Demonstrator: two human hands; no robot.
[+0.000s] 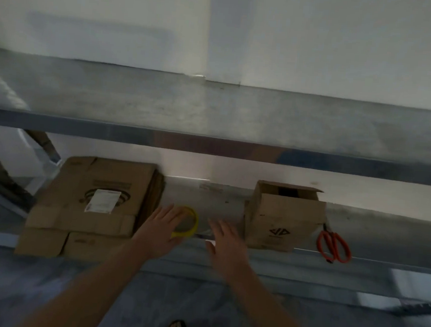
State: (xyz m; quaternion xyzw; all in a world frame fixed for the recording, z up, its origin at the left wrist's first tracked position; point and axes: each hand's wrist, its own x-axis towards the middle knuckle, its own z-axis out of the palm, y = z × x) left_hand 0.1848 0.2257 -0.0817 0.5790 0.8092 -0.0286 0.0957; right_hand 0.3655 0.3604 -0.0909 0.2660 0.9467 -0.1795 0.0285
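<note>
head view | yellow tape roll [191,222] flat on lower shelf [214,202], left rim under left hand [163,227], fingers straight and spread, gripping nothing; right hand [225,240] open, empty, just beside | thin glossy ring; flattened cardboard [90,205] left, orange scissors [334,246] far right | blur: contact unclear

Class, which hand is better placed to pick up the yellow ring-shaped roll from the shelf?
Left: the left hand reaches over the yellow ring-shaped roll, while the right hand hovers open to its side, apart.
</note>
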